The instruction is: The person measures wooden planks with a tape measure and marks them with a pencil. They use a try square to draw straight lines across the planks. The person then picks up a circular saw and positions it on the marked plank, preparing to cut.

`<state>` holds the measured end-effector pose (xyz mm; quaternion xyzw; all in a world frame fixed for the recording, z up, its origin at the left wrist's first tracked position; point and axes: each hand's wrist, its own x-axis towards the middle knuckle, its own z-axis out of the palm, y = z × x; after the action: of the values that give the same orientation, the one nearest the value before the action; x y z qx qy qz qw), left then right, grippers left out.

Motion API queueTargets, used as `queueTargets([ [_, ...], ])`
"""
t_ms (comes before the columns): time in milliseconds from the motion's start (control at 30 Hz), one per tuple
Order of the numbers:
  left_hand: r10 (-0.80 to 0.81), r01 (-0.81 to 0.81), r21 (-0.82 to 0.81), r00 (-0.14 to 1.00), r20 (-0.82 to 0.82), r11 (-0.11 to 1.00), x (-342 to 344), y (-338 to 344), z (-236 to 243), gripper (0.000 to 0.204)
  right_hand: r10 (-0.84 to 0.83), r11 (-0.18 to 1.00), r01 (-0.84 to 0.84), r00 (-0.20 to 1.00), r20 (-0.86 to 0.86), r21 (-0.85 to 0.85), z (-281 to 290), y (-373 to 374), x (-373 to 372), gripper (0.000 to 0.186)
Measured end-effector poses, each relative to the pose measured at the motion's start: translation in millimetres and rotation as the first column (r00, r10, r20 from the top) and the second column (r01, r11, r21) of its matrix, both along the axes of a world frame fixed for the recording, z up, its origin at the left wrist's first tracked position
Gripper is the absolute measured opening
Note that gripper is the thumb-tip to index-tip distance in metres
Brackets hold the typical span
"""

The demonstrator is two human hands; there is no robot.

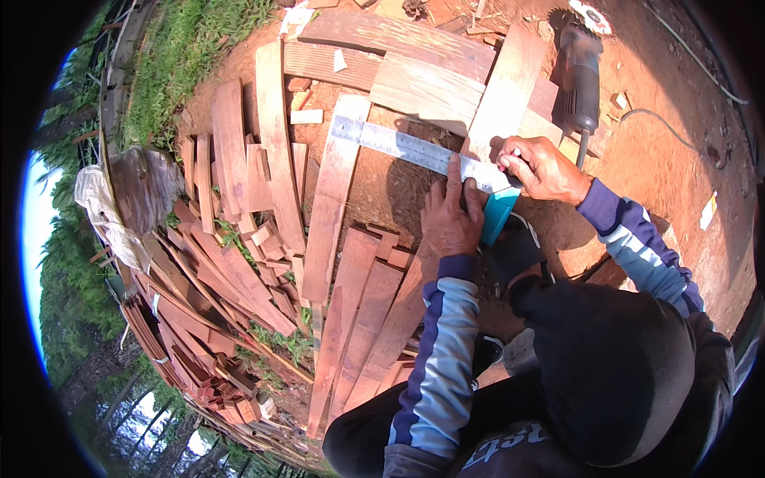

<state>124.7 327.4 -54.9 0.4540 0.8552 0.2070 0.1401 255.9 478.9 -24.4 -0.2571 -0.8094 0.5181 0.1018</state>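
A try square with a long silver ruler blade (398, 145) and a teal stock (497, 215) lies across two reddish wooden planks. One plank (510, 84) passes under the blade near the stock; the blade's far end rests on the other plank (328, 199) to the left. My left hand (453, 217) presses down on the square where blade and stock meet, its fingers stretched over the metal. Just right of it, my right hand (548, 169) is closed in a pinch on a slim, pen-like thing with a pale end, mostly hidden by the fingers.
A dark angle grinder (580, 76) with a toothed disc (590, 16) lies on the soil at the far right, its cable (665, 119) trailing away. Wide boards (434, 86) lie crosswise beyond my hands. Stacked planks (203, 279) and offcuts fill the left. My shoe (510, 251) is close by.
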Motion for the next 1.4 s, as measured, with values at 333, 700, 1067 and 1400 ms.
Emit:
queueTargets([
  [333,0.043,-0.043,0.043,0.999,0.009,0.998,-3.9,-4.9,6.9,0.046,-0.339,0.941,0.338,0.940,-0.046,-0.015,19.1,-33.5,13.9,0.017],
  [700,0.067,-0.068,0.000,0.993,0.100,0.998,-4.1,-10.6,6.6,0.056,-0.396,0.858,0.464,0.871,0.291,-0.219,-24.9,-77.2,29.1,0.018],
  [1067,0.174,-0.193,0.175,0.977,0.121,0.965,-11.7,-80.6,6.5,0.077,-0.712,0.366,0.447,0.700,0.064,-0.816,45.4,-39.6,45.1,0.009],
  [1400,0.122,-0.574,0.351,0.628,0.769,0.739,-20.2,-50.4,75.7,0.051,-0.700,0.429,0.297,0.706,-0.106,-0.853,92.7,-58.9,6.6,0.010],
])
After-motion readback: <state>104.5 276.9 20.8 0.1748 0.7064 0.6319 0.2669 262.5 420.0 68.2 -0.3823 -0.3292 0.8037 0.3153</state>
